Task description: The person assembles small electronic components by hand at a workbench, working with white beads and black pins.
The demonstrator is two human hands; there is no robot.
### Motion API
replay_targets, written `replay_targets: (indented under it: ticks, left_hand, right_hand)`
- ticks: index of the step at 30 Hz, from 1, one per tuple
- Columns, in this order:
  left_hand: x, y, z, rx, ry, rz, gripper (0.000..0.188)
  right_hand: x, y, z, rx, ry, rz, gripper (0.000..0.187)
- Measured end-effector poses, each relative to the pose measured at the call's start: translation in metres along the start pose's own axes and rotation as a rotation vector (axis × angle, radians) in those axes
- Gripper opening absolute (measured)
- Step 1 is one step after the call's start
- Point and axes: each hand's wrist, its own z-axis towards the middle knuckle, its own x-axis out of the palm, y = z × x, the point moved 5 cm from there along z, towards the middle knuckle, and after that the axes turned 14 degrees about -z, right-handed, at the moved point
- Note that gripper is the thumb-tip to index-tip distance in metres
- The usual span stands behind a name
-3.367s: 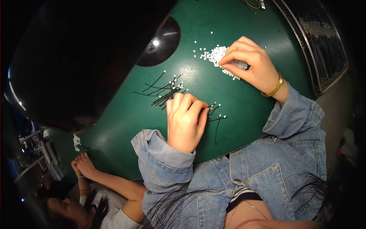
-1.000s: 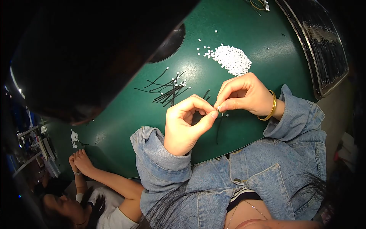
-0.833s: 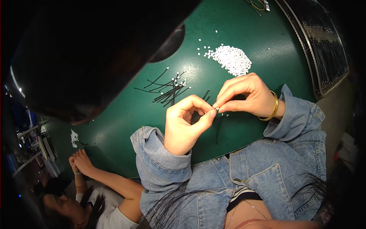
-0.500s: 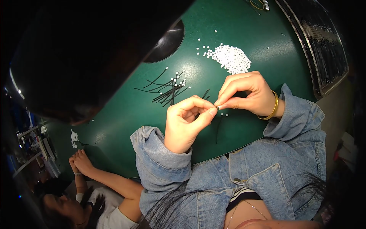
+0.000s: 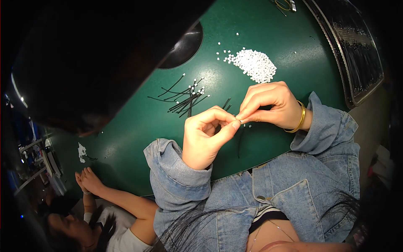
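Note:
My left hand (image 5: 204, 136) is closed, thumb and forefinger pinching the end of a thin black wire (image 5: 239, 145) that trails down below the fingertips. Meeting it tip to tip, my right hand (image 5: 270, 105) pinches a tiny white connector housing, mostly hidden between the fingers. Short black wire ends (image 5: 227, 103) show just beyond my left forefinger. To the left lies a loose bunch of black wires (image 5: 184, 103), several with white housings on their ends. Beyond my right hand is a heap of small white connector housings (image 5: 255, 65). A stray housing (image 5: 250, 126) lies beneath my fingers.
All this lies on a green table (image 5: 168, 130). A round black dish (image 5: 184, 48) is at the far left, partly behind a large dark shape. A rack of black wires (image 5: 357, 46) stands at the right edge. Another person's hands (image 5: 89, 180) rest at the lower left.
My right hand has dipped slightly, and the fingertips of both hands press closer together. Less of the white housing shows between them. The other person's hands shifted a little.

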Motion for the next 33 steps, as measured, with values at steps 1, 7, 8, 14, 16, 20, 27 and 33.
replay_targets:
  ticks: [1, 7, 8, 14, 16, 20, 27, 33]
  left_hand:
    - [-0.001, -0.002, 0.000, 0.034, -0.028, 0.076, 0.006]
    - [-0.012, -0.032, 0.001, 0.456, -0.274, 0.782, 0.011]
    - [-0.013, -0.032, 0.003, 0.455, -0.271, 0.782, 0.011]
    - [0.001, -0.030, 0.002, 0.599, -0.320, 1.422, 0.017]
    - [0.003, -0.020, 0.005, 0.542, -0.243, 1.340, 0.018]
    - [0.006, -0.013, 0.009, 0.572, -0.201, 1.411, 0.017]
    - [-0.001, -0.012, 0.005, 0.318, -0.203, 0.685, 0.008]
    - [-0.005, -0.012, 0.004, 0.152, -0.157, 0.269, 0.007]
  right_hand:
    - [-0.001, 0.001, 0.001, -0.021, -0.009, -0.040, 0.008]
    - [-0.017, 0.000, 0.009, 0.004, -0.103, -0.210, 0.011]
    - [-0.025, -0.005, 0.009, 0.037, -0.148, -0.231, 0.011]
    - [-0.046, -0.014, 0.013, 0.054, -0.327, -0.461, 0.010]
    - [-0.049, -0.014, 0.014, 0.022, -0.315, -0.564, 0.009]
    - [-0.044, -0.013, 0.014, -0.049, -0.273, -0.778, 0.008]
    - [-0.030, -0.018, 0.016, -0.081, -0.215, -0.859, 0.009]
    - [-0.030, -0.011, 0.018, 0.095, -0.188, -0.501, 0.012]
